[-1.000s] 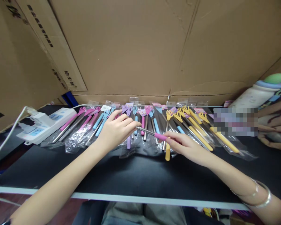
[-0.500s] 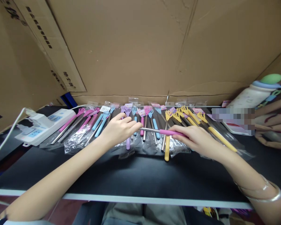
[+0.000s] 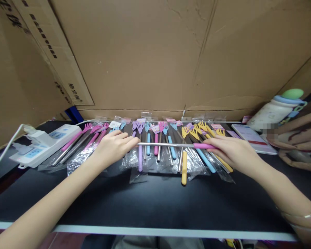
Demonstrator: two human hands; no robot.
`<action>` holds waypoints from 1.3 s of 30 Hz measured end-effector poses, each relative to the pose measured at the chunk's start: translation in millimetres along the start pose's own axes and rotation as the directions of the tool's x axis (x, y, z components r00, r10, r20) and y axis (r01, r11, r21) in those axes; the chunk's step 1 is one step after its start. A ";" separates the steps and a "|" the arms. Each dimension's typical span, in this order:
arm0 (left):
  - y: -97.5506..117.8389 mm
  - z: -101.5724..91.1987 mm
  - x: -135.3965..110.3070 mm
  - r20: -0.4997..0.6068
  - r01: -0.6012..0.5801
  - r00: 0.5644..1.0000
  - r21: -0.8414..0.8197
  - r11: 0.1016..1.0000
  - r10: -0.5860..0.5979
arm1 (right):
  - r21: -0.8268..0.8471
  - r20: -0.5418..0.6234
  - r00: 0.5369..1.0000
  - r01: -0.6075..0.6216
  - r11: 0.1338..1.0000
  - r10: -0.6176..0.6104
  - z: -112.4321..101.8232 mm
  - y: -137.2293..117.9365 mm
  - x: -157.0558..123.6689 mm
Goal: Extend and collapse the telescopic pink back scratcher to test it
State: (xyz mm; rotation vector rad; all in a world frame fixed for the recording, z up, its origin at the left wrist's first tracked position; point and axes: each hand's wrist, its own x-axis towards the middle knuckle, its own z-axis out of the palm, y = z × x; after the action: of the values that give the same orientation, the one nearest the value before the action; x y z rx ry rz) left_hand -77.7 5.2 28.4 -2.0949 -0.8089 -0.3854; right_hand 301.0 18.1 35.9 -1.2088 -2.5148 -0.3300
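Observation:
Between my two hands a telescopic back scratcher (image 3: 168,145) is stretched level above the table, its metal rod drawn out long. My left hand (image 3: 116,145) is closed around its left end and hides the head there. The pink handle (image 3: 203,146) at the other end is gripped by my right hand (image 3: 229,152). Behind and below lie several more back scratchers with claw heads, many in clear plastic bags: pink ones (image 3: 72,140) at the left, a purple one (image 3: 140,159) and blue ones (image 3: 172,148) in the middle, and yellow ones (image 3: 184,169) toward the right.
A white power strip (image 3: 64,133) with plugs and a cable lies at the left. At the right are a phone (image 3: 252,138), a pale bottle (image 3: 274,112) and a person's hand (image 3: 300,135). Cardboard (image 3: 145,62) walls the back. The black table (image 3: 150,204) has a white front edge.
My hands have moved apart, left hand leftward and right hand rightward. The back scratcher's rod between them is now much longer.

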 end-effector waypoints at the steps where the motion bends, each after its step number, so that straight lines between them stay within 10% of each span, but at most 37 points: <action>1: -1.8 0.7 -2.2 0.007 0.007 1.000 0.007 1.000 -0.007 | -0.070 -0.006 1.000 -0.003 0.998 0.002 0.3 5.7 -3.0; 18: -46.5 1.9 -31.0 0.049 0.186 0.980 0.102 0.977 -0.192 | -0.469 -0.151 0.977 -0.204 0.860 0.149 -17.5 84.9 -44.7; 39: 34.0 -7.3 9.9 -0.017 0.044 0.999 -0.119 0.992 -0.046 | -0.239 -0.076 0.983 0.142 0.960 -0.165 16.8 -90.7 29.4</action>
State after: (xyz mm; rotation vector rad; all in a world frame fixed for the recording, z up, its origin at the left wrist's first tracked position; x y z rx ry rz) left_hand -47.6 -11.6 17.6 -2.1815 -0.8411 -0.4884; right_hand 209.2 -10.9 26.1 -1.0505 -2.5461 -0.7223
